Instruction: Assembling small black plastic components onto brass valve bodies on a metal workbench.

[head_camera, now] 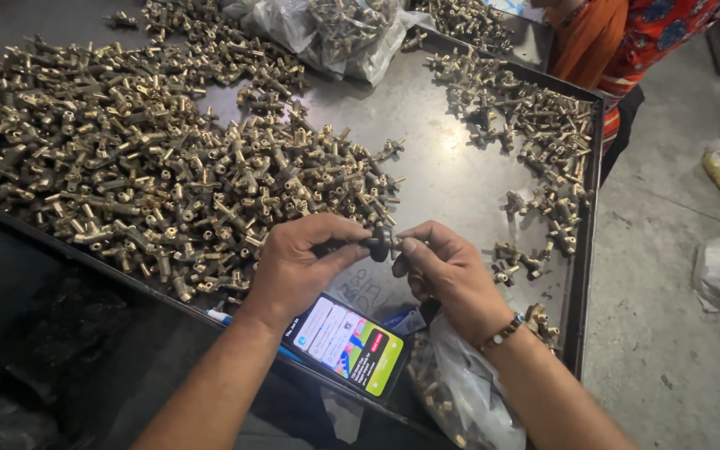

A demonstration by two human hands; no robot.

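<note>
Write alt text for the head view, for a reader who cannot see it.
A left hand and a right hand together hold a small dark fitting above a metal tray heaped with brass fittings. A lit phone lies below the hands, and a person in orange stands at the far corner.

Both hands met over tray (pixel 460 179): left hand (pixel 293 267) and right hand (pixel 447 275) pinched a dark fitting (pixel 379 242). Brass fittings pile (pixel 127 167) lay left; lit phone (pixel 345 343) below.

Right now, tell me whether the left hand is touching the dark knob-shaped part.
Touching. The head view shows the left hand with thumb and fingertips closed on the dark knob-shaped part; the right hand grips a small piece at its other side.
</note>
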